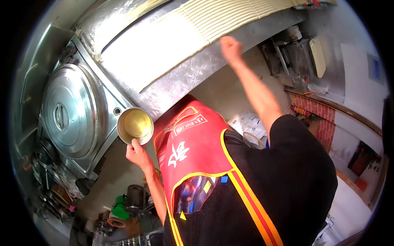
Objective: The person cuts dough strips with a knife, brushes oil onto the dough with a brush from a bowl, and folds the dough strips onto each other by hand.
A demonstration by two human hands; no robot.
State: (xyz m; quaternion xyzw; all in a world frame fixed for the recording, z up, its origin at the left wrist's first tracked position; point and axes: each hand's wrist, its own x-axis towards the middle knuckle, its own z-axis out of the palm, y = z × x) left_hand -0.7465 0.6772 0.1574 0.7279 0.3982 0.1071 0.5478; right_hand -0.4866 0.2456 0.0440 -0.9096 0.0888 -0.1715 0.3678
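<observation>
My left hand is closed on the rim of a round metal cup, thumb over the edge. A clear yellow liquid lies in the cup, which is held beside my red apron. My right hand is curled up at the front edge of the metal worktable, by a cream slatted mat that looks like bamboo. What those fingers hold, if anything, is hidden. Strong glare whitens the left part of the mat.
A large round metal lid with a loop handle covers a vessel set in the steel counter at left. Dark pans and a green item stand lower left. A white sack is beyond my right arm; a steel unit stands upper right.
</observation>
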